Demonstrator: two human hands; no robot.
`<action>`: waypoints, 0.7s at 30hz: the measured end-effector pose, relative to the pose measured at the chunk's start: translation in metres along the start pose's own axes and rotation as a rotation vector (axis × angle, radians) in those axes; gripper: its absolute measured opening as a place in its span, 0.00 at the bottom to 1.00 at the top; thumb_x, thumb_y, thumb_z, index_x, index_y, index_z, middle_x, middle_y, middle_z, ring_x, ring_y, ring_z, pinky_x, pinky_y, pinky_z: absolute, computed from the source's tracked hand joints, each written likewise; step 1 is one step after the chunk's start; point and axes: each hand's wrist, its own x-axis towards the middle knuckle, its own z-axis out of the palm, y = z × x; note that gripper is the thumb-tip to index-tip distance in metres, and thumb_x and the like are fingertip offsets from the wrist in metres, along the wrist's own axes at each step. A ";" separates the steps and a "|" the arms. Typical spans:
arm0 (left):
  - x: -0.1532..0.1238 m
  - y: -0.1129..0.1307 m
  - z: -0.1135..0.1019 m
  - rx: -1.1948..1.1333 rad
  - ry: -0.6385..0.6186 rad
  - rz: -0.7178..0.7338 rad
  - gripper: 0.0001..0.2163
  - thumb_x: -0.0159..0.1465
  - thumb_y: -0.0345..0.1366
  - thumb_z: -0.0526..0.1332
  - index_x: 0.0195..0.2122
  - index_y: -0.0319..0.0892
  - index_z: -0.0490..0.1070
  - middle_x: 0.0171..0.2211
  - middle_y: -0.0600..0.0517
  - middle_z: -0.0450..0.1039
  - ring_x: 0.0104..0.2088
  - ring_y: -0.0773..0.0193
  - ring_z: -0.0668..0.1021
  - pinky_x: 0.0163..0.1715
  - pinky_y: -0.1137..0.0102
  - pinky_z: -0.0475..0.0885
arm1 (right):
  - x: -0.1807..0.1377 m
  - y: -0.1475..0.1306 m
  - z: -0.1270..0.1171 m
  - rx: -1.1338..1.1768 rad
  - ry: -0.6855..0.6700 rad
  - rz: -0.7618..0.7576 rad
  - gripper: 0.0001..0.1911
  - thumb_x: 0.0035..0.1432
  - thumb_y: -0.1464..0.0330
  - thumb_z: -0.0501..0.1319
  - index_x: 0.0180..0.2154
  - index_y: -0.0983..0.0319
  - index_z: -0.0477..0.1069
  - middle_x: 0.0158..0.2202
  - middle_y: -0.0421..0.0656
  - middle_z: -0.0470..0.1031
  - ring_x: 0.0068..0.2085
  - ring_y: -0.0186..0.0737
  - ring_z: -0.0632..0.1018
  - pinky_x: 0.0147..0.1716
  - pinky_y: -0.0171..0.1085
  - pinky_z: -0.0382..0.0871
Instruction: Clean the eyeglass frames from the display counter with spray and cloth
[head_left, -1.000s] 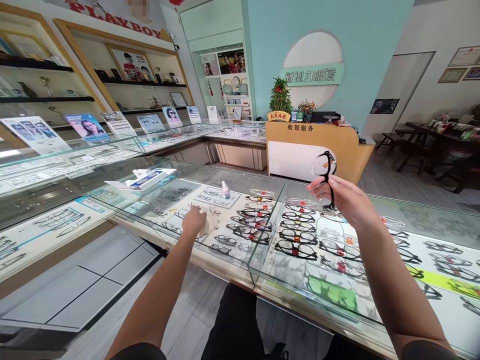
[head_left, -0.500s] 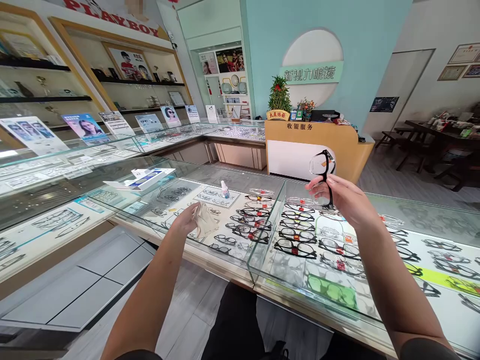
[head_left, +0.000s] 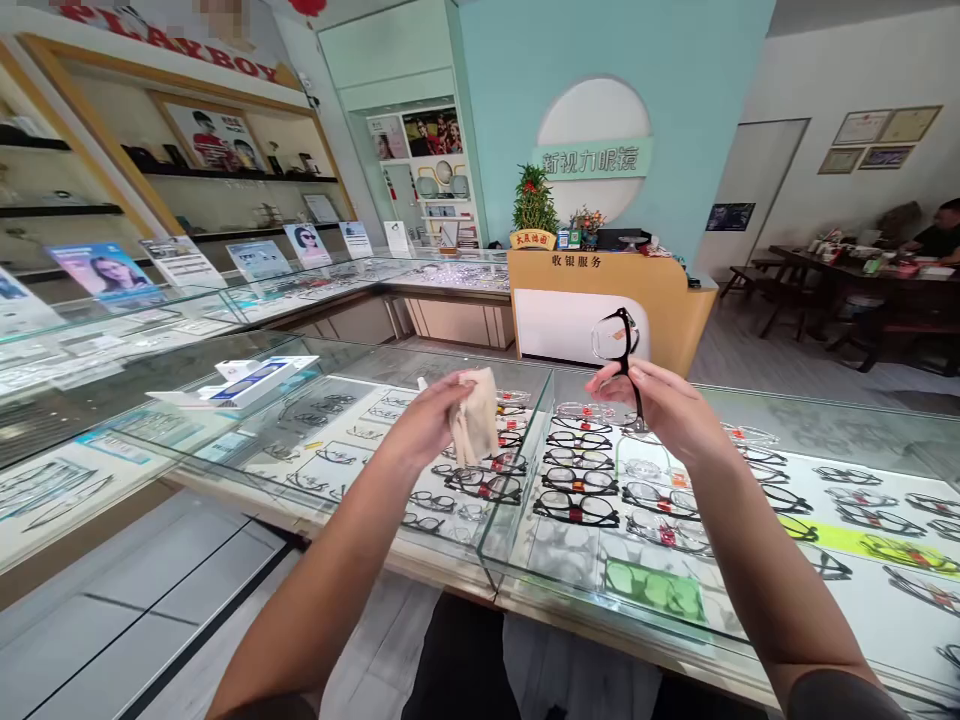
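My right hand [head_left: 660,405] holds a pair of black-framed glasses [head_left: 619,345] upright above the glass display counter [head_left: 525,560], fingers pinched on the frame. My left hand [head_left: 427,420] is closed on a beige cleaning cloth [head_left: 474,428], raised above the counter and a short way left of the glasses. Under the glass lie rows of spectacle frames [head_left: 577,485] on white trays.
A white and blue box [head_left: 240,378] lies on the counter to the left. Behind stand a wooden cashier desk [head_left: 607,300] with a small green tree [head_left: 534,200], wall shelves, and a dark table [head_left: 862,275] with a seated person at the far right.
My left hand picked the cloth up off the counter and carried it up and right toward the glasses. The right hand kept the glasses raised. The view shifted slightly right.
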 end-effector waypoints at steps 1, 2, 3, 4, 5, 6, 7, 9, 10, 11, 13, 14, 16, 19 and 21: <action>-0.005 0.004 0.021 -0.023 -0.079 0.005 0.18 0.56 0.36 0.78 0.46 0.41 0.78 0.38 0.51 0.81 0.35 0.64 0.81 0.37 0.71 0.77 | -0.001 -0.001 0.001 0.022 0.003 -0.015 0.17 0.74 0.54 0.61 0.46 0.58 0.82 0.50 0.48 0.84 0.53 0.50 0.82 0.59 0.48 0.74; -0.010 0.007 0.041 -0.051 -0.176 0.002 0.20 0.55 0.37 0.79 0.48 0.41 0.79 0.39 0.51 0.81 0.35 0.64 0.81 0.36 0.71 0.76 | -0.002 -0.003 0.002 0.044 0.005 -0.030 0.17 0.73 0.53 0.62 0.47 0.57 0.82 0.50 0.48 0.84 0.54 0.51 0.82 0.59 0.49 0.74; -0.015 0.010 0.060 -0.063 -0.280 -0.006 0.22 0.55 0.38 0.80 0.48 0.42 0.79 0.38 0.52 0.81 0.34 0.65 0.81 0.35 0.72 0.75 | -0.003 -0.005 0.004 0.062 0.007 -0.043 0.17 0.73 0.53 0.62 0.47 0.57 0.82 0.50 0.48 0.84 0.55 0.52 0.82 0.60 0.50 0.75; -0.019 0.012 0.077 -0.068 -0.372 -0.016 0.22 0.55 0.40 0.80 0.49 0.42 0.79 0.37 0.52 0.81 0.32 0.66 0.80 0.33 0.72 0.74 | -0.005 -0.008 0.004 0.072 0.013 -0.050 0.16 0.73 0.53 0.62 0.46 0.56 0.82 0.49 0.48 0.84 0.55 0.53 0.82 0.60 0.50 0.75; -0.022 0.013 0.093 -0.076 -0.440 -0.017 0.23 0.55 0.41 0.80 0.49 0.44 0.79 0.37 0.53 0.81 0.32 0.66 0.80 0.33 0.72 0.74 | -0.007 -0.011 0.005 0.074 0.024 -0.058 0.17 0.72 0.52 0.63 0.46 0.56 0.82 0.49 0.48 0.84 0.55 0.53 0.82 0.60 0.51 0.75; -0.023 0.014 0.108 -0.078 -0.493 -0.001 0.22 0.56 0.42 0.80 0.49 0.44 0.78 0.38 0.53 0.81 0.33 0.66 0.80 0.34 0.72 0.74 | -0.008 -0.014 0.005 0.070 0.038 -0.070 0.17 0.71 0.51 0.63 0.45 0.55 0.82 0.48 0.48 0.84 0.55 0.54 0.82 0.60 0.52 0.75; -0.023 0.013 0.120 -0.075 -0.533 0.023 0.22 0.57 0.42 0.80 0.49 0.45 0.78 0.38 0.53 0.81 0.34 0.66 0.81 0.35 0.72 0.74 | -0.009 -0.016 0.005 0.061 0.051 -0.081 0.17 0.71 0.50 0.64 0.45 0.55 0.82 0.47 0.48 0.84 0.55 0.54 0.83 0.61 0.52 0.75; -0.020 0.010 0.139 -0.063 -0.591 0.090 0.22 0.59 0.43 0.79 0.50 0.46 0.77 0.40 0.52 0.81 0.37 0.64 0.82 0.39 0.71 0.75 | -0.011 -0.019 0.002 0.045 0.070 -0.096 0.18 0.71 0.50 0.63 0.45 0.56 0.82 0.47 0.49 0.85 0.55 0.55 0.83 0.62 0.53 0.74; -0.017 0.007 0.147 -0.056 -0.616 0.119 0.22 0.60 0.44 0.79 0.51 0.46 0.76 0.41 0.51 0.82 0.40 0.63 0.82 0.41 0.69 0.75 | -0.011 -0.020 0.000 0.040 0.082 -0.095 0.18 0.71 0.50 0.63 0.46 0.56 0.82 0.48 0.49 0.85 0.55 0.54 0.83 0.63 0.53 0.74; -0.014 0.005 0.153 -0.050 -0.636 0.143 0.21 0.61 0.45 0.78 0.52 0.47 0.75 0.42 0.50 0.82 0.42 0.62 0.83 0.44 0.68 0.75 | -0.011 -0.019 -0.003 0.036 0.098 -0.092 0.18 0.71 0.51 0.63 0.47 0.56 0.82 0.48 0.48 0.85 0.55 0.54 0.83 0.63 0.52 0.74; -0.007 0.001 0.162 -0.042 -0.661 0.173 0.21 0.64 0.45 0.76 0.53 0.47 0.73 0.46 0.48 0.84 0.46 0.59 0.83 0.48 0.66 0.75 | -0.009 -0.017 -0.010 0.028 0.151 -0.085 0.17 0.71 0.51 0.64 0.48 0.55 0.82 0.50 0.48 0.85 0.55 0.53 0.83 0.62 0.51 0.74; -0.005 -0.001 0.165 -0.036 -0.667 0.183 0.20 0.64 0.45 0.76 0.53 0.47 0.73 0.47 0.48 0.84 0.47 0.59 0.83 0.48 0.65 0.75 | -0.008 -0.016 -0.013 0.026 0.184 -0.080 0.17 0.70 0.51 0.65 0.48 0.55 0.82 0.49 0.47 0.85 0.54 0.53 0.83 0.62 0.51 0.74; 0.000 -0.003 0.167 -0.014 -0.678 0.196 0.20 0.64 0.44 0.75 0.53 0.47 0.73 0.48 0.48 0.84 0.45 0.60 0.83 0.47 0.66 0.75 | -0.005 -0.015 -0.019 0.029 0.224 -0.076 0.17 0.69 0.51 0.66 0.47 0.56 0.82 0.48 0.47 0.85 0.52 0.52 0.83 0.61 0.50 0.74; 0.007 -0.004 0.164 0.044 -0.719 0.189 0.21 0.64 0.40 0.74 0.55 0.46 0.72 0.45 0.50 0.83 0.40 0.63 0.82 0.43 0.68 0.75 | -0.005 -0.017 -0.027 0.028 0.208 -0.083 0.16 0.71 0.53 0.64 0.47 0.56 0.83 0.48 0.47 0.85 0.51 0.50 0.83 0.57 0.48 0.76; 0.013 -0.003 0.160 0.092 -0.743 0.176 0.21 0.63 0.36 0.72 0.57 0.46 0.71 0.42 0.51 0.82 0.36 0.64 0.80 0.39 0.69 0.73 | -0.005 -0.020 -0.031 0.004 0.193 -0.087 0.15 0.73 0.54 0.63 0.48 0.55 0.82 0.49 0.47 0.84 0.50 0.49 0.83 0.52 0.47 0.77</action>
